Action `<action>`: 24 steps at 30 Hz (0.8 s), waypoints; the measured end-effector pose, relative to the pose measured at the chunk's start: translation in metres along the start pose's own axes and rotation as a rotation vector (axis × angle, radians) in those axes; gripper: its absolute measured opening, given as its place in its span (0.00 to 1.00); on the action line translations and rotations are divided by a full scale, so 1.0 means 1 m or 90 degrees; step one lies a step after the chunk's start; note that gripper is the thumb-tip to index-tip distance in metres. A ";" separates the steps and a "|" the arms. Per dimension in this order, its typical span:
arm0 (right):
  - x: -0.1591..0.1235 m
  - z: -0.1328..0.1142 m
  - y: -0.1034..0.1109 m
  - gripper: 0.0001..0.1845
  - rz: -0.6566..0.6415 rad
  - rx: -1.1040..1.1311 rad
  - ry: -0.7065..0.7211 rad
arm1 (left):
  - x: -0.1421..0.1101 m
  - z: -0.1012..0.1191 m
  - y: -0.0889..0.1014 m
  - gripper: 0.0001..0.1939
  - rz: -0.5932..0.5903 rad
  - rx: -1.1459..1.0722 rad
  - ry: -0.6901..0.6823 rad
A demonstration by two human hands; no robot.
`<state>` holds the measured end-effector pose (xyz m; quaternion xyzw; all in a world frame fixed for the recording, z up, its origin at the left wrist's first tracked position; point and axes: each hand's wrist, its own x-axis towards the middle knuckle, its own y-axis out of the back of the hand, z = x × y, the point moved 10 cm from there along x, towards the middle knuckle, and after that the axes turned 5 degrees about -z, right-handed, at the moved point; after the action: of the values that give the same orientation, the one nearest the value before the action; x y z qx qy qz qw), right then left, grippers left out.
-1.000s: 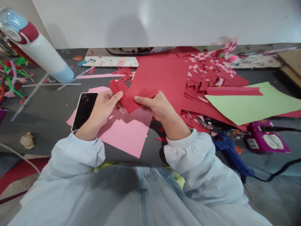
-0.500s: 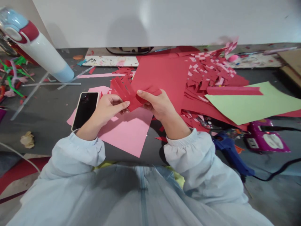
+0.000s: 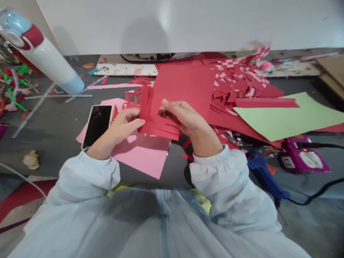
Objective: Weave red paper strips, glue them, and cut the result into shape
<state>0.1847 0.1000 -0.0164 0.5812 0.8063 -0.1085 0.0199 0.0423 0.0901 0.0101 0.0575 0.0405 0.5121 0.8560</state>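
My left hand (image 3: 124, 124) pinches a red piece of paper (image 3: 150, 123) between thumb and fingers at its left side. The paper is cut into strips; one group points upward and another runs to the right. Over the right-hand strips is my right hand (image 3: 185, 116), its thumb and fingers curled together. Whether a strip lies between those fingertips is hidden. Below both hands lies a pink sheet (image 3: 142, 156) of paper. A phone (image 3: 98, 122) with a dark screen rests next to my left hand, partly on the pink sheet.
Behind my hands lies a large red sheet (image 3: 182, 82), with woven red and pink pieces (image 3: 239, 80) heaped beside it. A green sheet (image 3: 279, 120), a blue glue gun (image 3: 264, 175) and a purple box (image 3: 305, 156) are on the right. A white bottle (image 3: 51, 57) stands at the left.
My right hand has let go of the paper's right side, and its fingers have curled above the strips. The paper has turned and opened out, showing strips upward and to the right.
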 end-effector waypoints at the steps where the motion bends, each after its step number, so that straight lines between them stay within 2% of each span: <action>1: 0.000 -0.001 -0.003 0.31 -0.014 -0.009 0.006 | 0.000 0.000 -0.003 0.04 -0.016 0.007 0.006; 7: -0.001 0.000 -0.005 0.23 -0.022 -0.011 0.017 | 0.000 0.001 -0.008 0.06 -0.053 0.042 0.002; 13: -0.001 -0.002 -0.006 0.24 0.002 -0.011 0.023 | 0.000 -0.008 -0.007 0.09 -0.079 0.099 0.017; 24: -0.001 -0.004 -0.002 0.19 0.042 -0.030 0.063 | -0.001 -0.008 -0.008 0.13 -0.076 0.112 0.039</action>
<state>0.1840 0.0993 -0.0122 0.6113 0.7891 -0.0598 -0.0026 0.0485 0.0861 0.0014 0.1140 0.1149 0.4564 0.8750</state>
